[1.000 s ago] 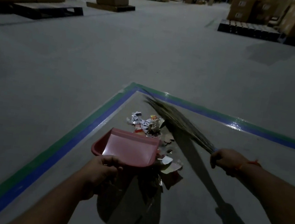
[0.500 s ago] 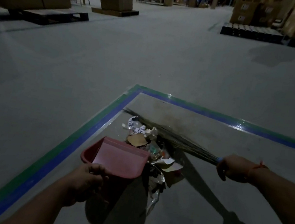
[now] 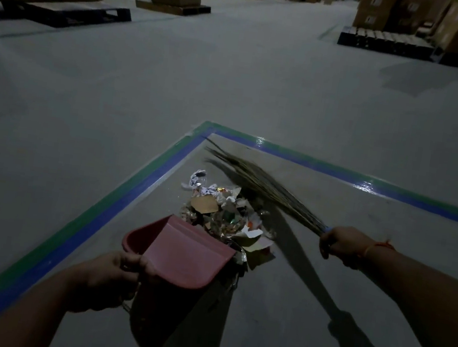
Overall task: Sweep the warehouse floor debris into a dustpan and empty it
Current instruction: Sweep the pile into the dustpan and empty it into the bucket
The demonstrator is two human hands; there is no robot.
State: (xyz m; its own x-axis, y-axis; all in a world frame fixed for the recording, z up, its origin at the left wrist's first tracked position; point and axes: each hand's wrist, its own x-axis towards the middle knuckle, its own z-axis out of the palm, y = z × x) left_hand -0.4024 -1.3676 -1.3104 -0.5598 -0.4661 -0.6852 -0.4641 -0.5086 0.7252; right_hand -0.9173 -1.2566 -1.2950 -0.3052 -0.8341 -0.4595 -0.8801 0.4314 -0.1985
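Left hand (image 3: 107,279) grips red dustpan (image 3: 184,252) at 6 o'clock; right hand (image 3: 341,245) clenches broom (image 3: 267,187) at 3. Debris (image 3: 225,211) heaps at pan's mouth, 12 o'clock side. Risk: lip looks raised, so scraps may slip under or scatter sideways.

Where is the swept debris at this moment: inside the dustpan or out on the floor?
Mostly out: the debris is heaped on the floor at the mouth of the dustpan. The pan's inside is hidden, so cannot tell if any is in.
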